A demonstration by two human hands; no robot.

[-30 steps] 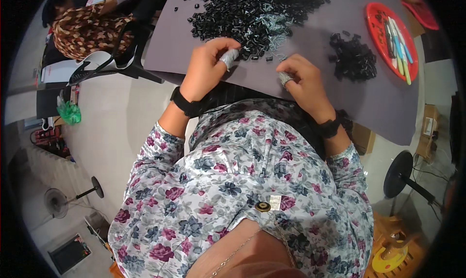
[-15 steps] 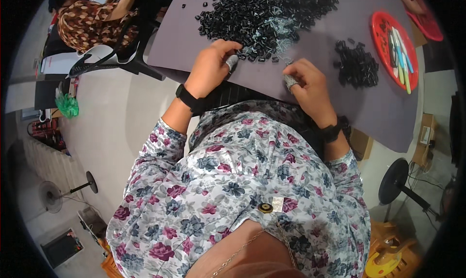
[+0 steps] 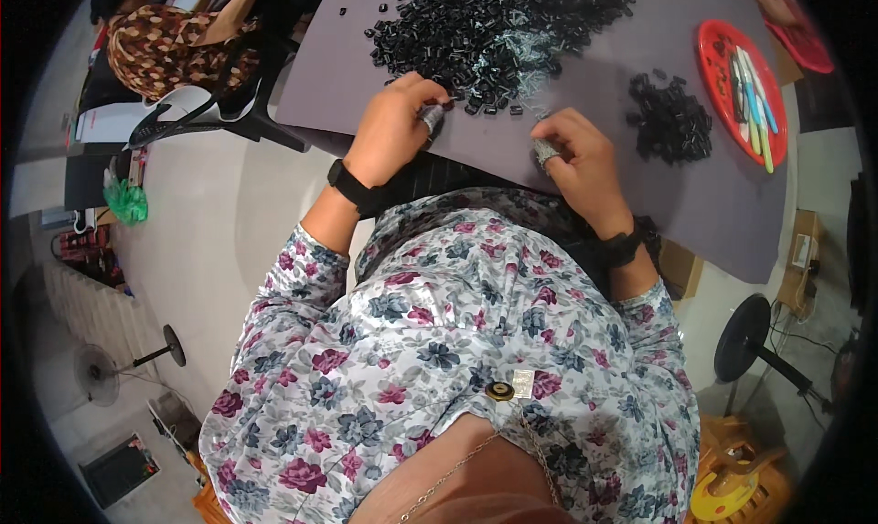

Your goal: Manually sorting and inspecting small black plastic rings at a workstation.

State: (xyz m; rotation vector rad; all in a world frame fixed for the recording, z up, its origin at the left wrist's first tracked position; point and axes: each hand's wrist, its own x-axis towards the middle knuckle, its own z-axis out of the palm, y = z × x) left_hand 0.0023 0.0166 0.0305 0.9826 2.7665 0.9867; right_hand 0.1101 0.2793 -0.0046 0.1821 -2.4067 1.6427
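Note:
A big heap of small black plastic pieces lies on the grey table. My left hand rests at the heap's near edge with its fingers bunched and a grey wrap on the thumb tip. Whether a piece is pinched there is hidden. My right hand sits a little to the right on the bare table. Its fingers are curled in and one fingertip has a grey wrap; nothing shows in it. A smaller heap of black pieces lies right of that hand.
A red round tray with several coloured pens sits at the table's right. Another person in a brown patterned top is at the far left by a black chair. Fans stand on the floor, one on the left and another on the right.
Both hands stay at nearly the same spots by the big heap. The view has shifted slightly.

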